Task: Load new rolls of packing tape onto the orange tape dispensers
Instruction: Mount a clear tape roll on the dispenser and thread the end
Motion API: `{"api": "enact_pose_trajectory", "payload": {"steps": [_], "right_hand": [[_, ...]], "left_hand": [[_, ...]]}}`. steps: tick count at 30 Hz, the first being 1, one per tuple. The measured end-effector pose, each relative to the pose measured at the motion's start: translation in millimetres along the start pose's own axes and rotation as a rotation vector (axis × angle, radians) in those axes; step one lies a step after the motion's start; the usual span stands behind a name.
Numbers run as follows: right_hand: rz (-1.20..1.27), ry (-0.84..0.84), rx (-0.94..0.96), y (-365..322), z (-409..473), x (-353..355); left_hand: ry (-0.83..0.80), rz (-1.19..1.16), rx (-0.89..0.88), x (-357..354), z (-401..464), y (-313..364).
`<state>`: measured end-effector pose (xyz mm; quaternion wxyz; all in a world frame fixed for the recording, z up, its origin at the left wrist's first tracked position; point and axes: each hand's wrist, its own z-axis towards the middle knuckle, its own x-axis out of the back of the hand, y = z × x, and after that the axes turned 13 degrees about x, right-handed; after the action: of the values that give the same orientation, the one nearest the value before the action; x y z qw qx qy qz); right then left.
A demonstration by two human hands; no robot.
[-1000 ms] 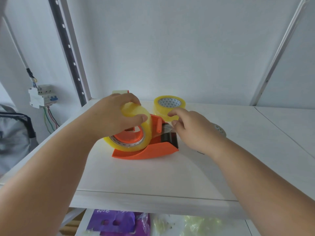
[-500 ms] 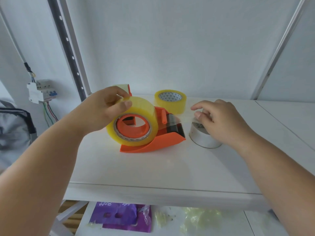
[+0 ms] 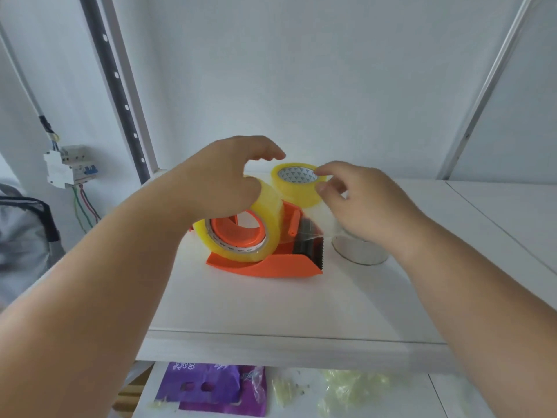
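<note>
An orange tape dispenser [image 3: 271, 267] stands on the white shelf [image 3: 271, 312] with a yellow tape roll [image 3: 272, 224] seated on its hub. My left hand [image 3: 220, 176] presses down on top of that roll, thumb against its side and fingers arched above it. My right hand [image 3: 367, 203] pinches the clear tape end, which stretches over the black toothed blade [image 3: 310, 248]. A second yellow roll [image 3: 297, 191] lies flat just behind the dispenser.
A pale roll core [image 3: 358, 251] sits right of the blade, under my right wrist. A perforated shelf upright [image 3: 117, 86] and a breaker box [image 3: 70, 165] are at the left. Below the shelf edge lie a purple bag [image 3: 217, 387] and plastic scraps [image 3: 346, 390].
My right hand moved from the pale core back toward the blade and now pinches the tape end. My left hand shifted from gripping the roll's rim to pressing on its top.
</note>
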<state>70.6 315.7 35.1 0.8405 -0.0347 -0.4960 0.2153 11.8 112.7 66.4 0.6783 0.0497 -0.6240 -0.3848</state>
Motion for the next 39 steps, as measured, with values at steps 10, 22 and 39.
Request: {"api": "enact_pose_trajectory", "payload": {"steps": [10,22,39], "right_hand": [[-0.4,-0.069,0.149,-14,-2,-38],[-0.348,-0.098,0.089,-10,8,-40],[-0.295,-0.113,-0.073,40,-12,-2]], "left_hand": [[0.156,0.431,0.0,-38,6,4],[0.07,0.513,0.025,-22,5,-4],[0.013,0.094,0.177,6,-3,-39]]}}
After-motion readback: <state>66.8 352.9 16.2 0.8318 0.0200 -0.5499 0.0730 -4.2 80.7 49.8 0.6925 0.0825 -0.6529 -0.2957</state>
